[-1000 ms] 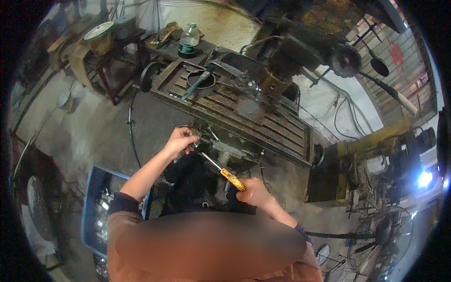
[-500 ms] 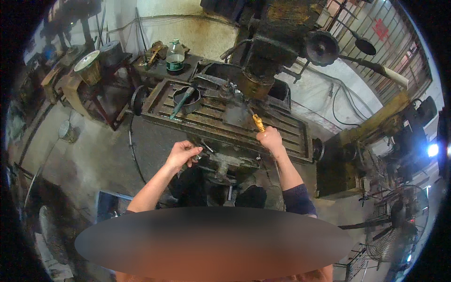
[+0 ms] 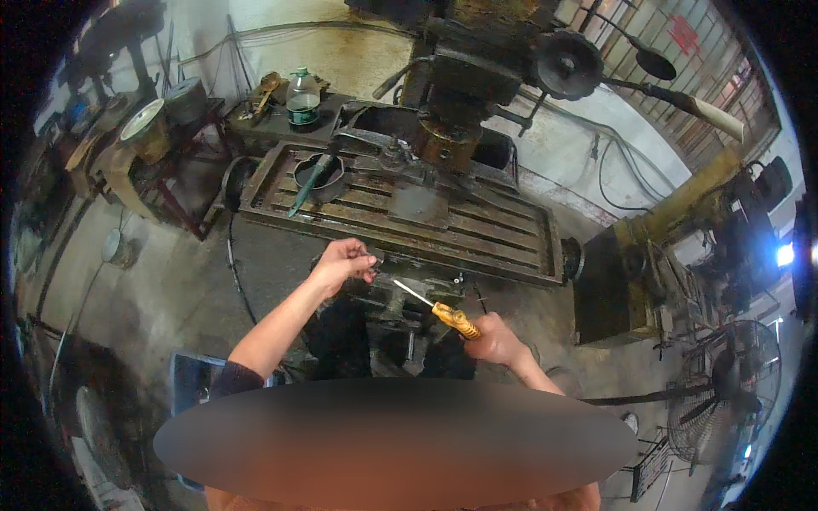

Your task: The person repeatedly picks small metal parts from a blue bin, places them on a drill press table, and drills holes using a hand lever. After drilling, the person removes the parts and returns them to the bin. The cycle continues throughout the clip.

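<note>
My right hand (image 3: 498, 341) is wrapped round a yellow air blow gun (image 3: 455, 321) in front of the milling machine. Its thin metal nozzle (image 3: 412, 293) points up and left, toward my left hand (image 3: 342, 263). The left fingers are pinched on a small metal part (image 3: 376, 262), mostly covered by the fingertips, so its exact kind is unclear. A gap separates the nozzle tip from that part. Both hands hang just in front of the slotted machine table (image 3: 341, 223).
On the machine table stands a round pan (image 3: 334, 189) with a green-handled brush (image 3: 305, 198) leaning in it. The machine's spindle head (image 3: 447, 140) rises behind. A plastic bottle (image 3: 302, 100) stands back left, a metal bucket (image 3: 146, 132) further left. A large fan (image 3: 724, 392) is at right.
My right hand has drawn the blow gun back from over the table and turned its nozzle toward my left hand. The left hand, still pinching the small part, has risen slightly.
</note>
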`<act>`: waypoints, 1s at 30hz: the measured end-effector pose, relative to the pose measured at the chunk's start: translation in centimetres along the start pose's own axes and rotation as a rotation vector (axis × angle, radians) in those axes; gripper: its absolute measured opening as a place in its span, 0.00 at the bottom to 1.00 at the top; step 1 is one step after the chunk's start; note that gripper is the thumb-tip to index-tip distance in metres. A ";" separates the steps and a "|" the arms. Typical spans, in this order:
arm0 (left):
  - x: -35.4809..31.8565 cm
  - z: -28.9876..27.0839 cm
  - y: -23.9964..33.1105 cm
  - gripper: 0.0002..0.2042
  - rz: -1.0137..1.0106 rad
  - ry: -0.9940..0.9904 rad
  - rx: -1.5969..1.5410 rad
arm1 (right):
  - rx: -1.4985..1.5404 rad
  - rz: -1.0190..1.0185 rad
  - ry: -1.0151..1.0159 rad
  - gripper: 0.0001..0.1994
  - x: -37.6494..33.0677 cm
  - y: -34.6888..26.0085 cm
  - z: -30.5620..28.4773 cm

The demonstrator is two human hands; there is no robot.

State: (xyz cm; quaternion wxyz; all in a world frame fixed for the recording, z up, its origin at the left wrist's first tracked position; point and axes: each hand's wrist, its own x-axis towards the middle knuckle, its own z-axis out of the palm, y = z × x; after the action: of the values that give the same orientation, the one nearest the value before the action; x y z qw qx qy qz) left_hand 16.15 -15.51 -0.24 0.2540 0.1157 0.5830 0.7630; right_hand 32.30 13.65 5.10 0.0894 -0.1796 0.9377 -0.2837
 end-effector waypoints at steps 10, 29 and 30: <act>14.1 4.1 2.8 0.08 0.519 0.144 1.383 | 0.649 0.290 0.424 0.15 5.5 10.5 0.9; 20.7 5.9 0.0 0.11 0.588 0.425 1.395 | 0.167 0.528 0.510 0.19 -2.9 11.2 0.1; 20.6 6.4 0.4 0.12 0.514 0.460 1.387 | 0.236 0.542 0.500 0.19 -3.8 10.4 -2.4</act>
State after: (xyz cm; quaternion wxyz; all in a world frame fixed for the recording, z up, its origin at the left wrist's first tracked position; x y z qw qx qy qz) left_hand 1.73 0.47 -0.47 -0.1890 0.2186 0.9204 0.2633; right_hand 32.14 24.40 1.43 -0.0501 0.1611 0.9049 -0.3908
